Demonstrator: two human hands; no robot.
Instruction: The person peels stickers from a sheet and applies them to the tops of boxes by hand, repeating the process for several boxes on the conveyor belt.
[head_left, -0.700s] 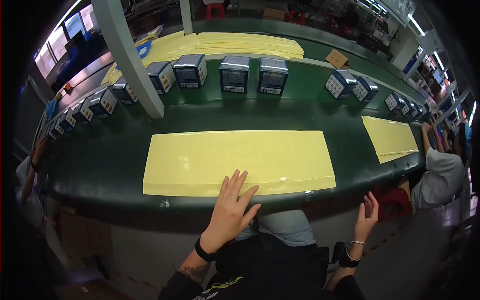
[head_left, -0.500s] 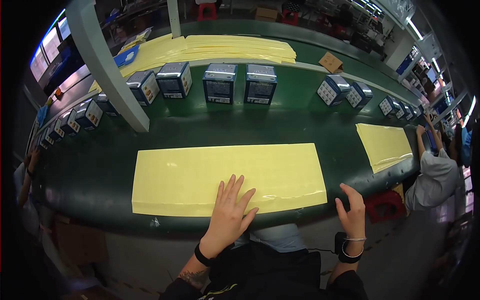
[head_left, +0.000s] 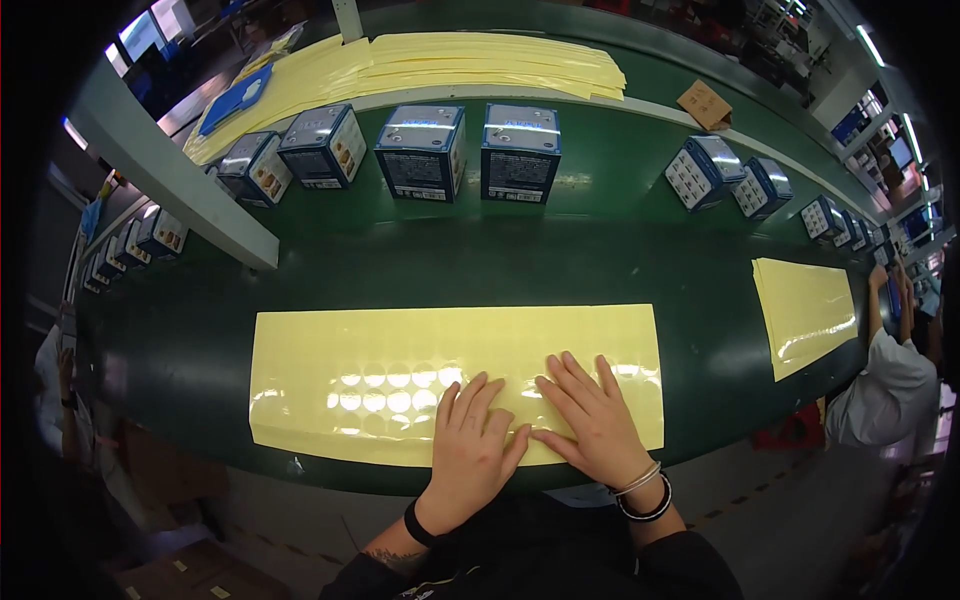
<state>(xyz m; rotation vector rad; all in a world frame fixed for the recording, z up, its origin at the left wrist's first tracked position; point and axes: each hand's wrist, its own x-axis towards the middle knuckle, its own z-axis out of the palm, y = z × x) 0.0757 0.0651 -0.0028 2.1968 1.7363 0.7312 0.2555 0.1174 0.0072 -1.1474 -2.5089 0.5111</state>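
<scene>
A long yellow sheet of round clear stickers [head_left: 330, 350] lies flat along the near edge of the green table. Light glints off rows of its circles. My left hand [head_left: 472, 440] rests on the sheet's near middle part, fingers stretched out and a little apart. Just to its right, my right hand [head_left: 592, 415] lies on the same sheet with fingers spread. The two thumbs almost meet near the sheet's front edge. Neither hand grips anything.
Blue-and-white boxes [head_left: 520, 155] stand in a row across the green table [head_left: 450, 265]. More yellow sheets [head_left: 480, 65] lie behind them, and another stack [head_left: 805, 310] at right. A grey post [head_left: 180, 165] rises at left. A cardboard box [head_left: 705, 105] sits far right; co-workers are at both sides.
My right hand has moved left from beyond the sheet's right end onto the sheet. My left hand stays on it. The view has shifted slightly.
</scene>
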